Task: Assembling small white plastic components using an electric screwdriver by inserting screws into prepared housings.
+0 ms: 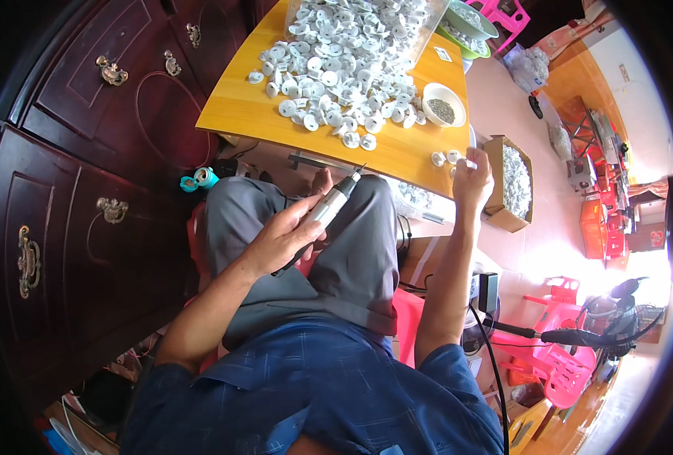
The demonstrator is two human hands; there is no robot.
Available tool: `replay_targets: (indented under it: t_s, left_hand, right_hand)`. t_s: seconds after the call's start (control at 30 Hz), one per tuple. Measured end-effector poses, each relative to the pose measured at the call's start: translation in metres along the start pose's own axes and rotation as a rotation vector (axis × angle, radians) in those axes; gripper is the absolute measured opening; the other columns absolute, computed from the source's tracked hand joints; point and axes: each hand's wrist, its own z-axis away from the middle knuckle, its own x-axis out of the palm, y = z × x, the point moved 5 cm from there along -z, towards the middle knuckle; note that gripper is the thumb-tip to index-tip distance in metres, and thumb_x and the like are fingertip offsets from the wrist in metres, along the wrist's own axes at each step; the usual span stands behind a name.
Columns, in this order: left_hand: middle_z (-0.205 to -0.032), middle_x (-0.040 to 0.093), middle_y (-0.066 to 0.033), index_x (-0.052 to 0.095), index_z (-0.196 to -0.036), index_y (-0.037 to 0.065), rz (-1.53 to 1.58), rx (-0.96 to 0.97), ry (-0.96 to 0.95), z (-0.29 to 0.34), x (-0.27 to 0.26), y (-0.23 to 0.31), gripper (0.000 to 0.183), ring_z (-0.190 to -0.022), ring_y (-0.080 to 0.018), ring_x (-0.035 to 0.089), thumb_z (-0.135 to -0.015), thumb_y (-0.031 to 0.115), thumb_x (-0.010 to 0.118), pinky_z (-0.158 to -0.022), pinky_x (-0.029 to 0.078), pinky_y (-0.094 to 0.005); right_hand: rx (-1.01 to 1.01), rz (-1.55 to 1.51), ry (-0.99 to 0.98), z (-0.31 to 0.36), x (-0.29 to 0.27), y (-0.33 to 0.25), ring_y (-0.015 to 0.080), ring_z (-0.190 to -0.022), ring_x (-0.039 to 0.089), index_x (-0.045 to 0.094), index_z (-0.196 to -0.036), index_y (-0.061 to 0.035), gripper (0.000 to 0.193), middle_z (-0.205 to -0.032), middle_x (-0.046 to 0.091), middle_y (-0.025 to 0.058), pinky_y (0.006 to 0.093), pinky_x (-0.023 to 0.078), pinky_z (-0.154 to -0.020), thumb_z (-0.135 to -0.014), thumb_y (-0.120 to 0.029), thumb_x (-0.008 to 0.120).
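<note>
My left hand (279, 235) is wrapped round an electric screwdriver (332, 203) with a silver and black body, held above my lap. Its thin bit points up toward the table's front edge. At the table's right corner, my right hand (474, 180) is closed with its fingers pinched together; a small whitish spot shows at the fingertips, too small to name. Just left of it lie a few small white round plastic parts (437, 158). A large heap of similar white parts (333, 72) covers the far and middle table. A white bowl (434, 92) holds small greyish pieces, probably screws.
The yellow wooden table (234, 102) stands before my knees. A cardboard box (526, 216) full of white parts is on the floor at right, near a black fan (606, 334) and pink plastic chairs (568, 375). Dark wooden drawers (78, 197) stand close at left.
</note>
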Motion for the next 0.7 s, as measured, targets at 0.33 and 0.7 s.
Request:
replay_targets:
  t_s: [0.33,0.7]
  left_hand:
    - [-0.096,0.058,-0.0073,0.035,-0.146,0.001,-0.040,0.038,0.008,-0.001,-0.004,-0.001,0.056,-0.060,-0.0060,0.054,-0.101,0.028,0.052,-0.051,0.046,-0.0202]
    - [-0.090,0.058,-0.0059,0.033,-0.149,0.002,-0.004,-0.013,0.033,0.001,-0.008,-0.008,0.058,-0.060,-0.0067,0.053,-0.099,0.024,0.052,-0.054,0.045,-0.0214]
  right_hand:
    - [-0.049,0.326,-0.478,-0.118,0.073,-0.034,0.0284,-0.089,0.070,0.073,-0.095,-0.0105,0.023,-0.093,0.073,0.0125,0.0404,0.054,-0.080,-0.079,-0.027,0.069]
    - [-0.115,0.491,-0.724,-0.135,0.116,-0.019,0.0284,-0.089,0.070,0.075,-0.090,-0.0132,0.025,-0.094,0.073,0.0125,0.0409,0.054,-0.080,-0.075,-0.032,0.070]
